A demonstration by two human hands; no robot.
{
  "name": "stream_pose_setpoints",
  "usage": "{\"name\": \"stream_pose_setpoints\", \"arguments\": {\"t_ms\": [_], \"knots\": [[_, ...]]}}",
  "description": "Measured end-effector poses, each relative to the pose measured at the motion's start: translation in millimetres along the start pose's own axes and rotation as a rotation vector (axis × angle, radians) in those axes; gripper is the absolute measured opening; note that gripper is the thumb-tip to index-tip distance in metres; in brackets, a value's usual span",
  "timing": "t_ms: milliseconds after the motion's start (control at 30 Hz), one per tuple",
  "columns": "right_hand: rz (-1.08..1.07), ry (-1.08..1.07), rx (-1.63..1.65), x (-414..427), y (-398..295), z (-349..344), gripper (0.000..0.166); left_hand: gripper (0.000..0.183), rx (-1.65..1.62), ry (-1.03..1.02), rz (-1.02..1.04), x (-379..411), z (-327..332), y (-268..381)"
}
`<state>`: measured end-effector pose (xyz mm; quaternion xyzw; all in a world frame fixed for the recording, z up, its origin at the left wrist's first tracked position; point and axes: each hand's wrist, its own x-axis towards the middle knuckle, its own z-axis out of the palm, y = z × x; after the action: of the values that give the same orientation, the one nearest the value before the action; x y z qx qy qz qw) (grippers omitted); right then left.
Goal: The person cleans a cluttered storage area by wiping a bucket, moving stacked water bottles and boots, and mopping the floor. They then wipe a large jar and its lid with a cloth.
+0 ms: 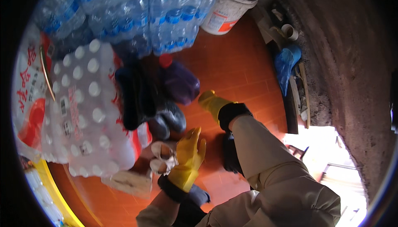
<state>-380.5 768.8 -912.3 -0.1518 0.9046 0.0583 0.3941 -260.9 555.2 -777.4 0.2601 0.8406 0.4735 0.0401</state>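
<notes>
Both hands wear yellow rubber gloves with dark cuffs. My left hand (187, 158) is low in the head view, thumb apart from its fingers, close beside a pair of small white shoes (161, 158); whether it touches them is unclear. My right hand (214, 102) reaches over the red-brown floor, just right of a purple plastic jug (181, 82) with a red cap. No object shows in it, but its fingers are foreshortened and blurred. Left of the jug stand tall black boots (135, 96), with dark rubber shoes (169, 118) between them and my hands.
Shrink-wrapped water bottles (124, 12) are stacked at the top. White-capped bottle packs (90, 108) stand at left, above a cardboard piece (129, 182). A white bucket (222, 14) is at the top. Along the rough wall (335, 56) lie a blue plastic bag (285, 65) and wooden strips (304, 93).
</notes>
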Motion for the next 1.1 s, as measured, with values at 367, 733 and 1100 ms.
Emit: {"name": "stream_pose_setpoints", "arguments": {"t_ms": [367,733,1100], "knots": [[0.257,0.366,0.064,27.8,96.5,-54.9,0.018,0.033,0.172,0.021,0.387,15.0,6.4,-43.3],[0.146,0.433,0.285,16.7,73.4,-83.9,0.027,0.037,0.193,0.034,0.361,3.0,11.9,-27.1],[0.741,1.172,0.012,-15.1,265.8,-146.6,0.061,0.044,0.146,-0.055,-0.060,-13.4,-9.0,-21.4]]}}
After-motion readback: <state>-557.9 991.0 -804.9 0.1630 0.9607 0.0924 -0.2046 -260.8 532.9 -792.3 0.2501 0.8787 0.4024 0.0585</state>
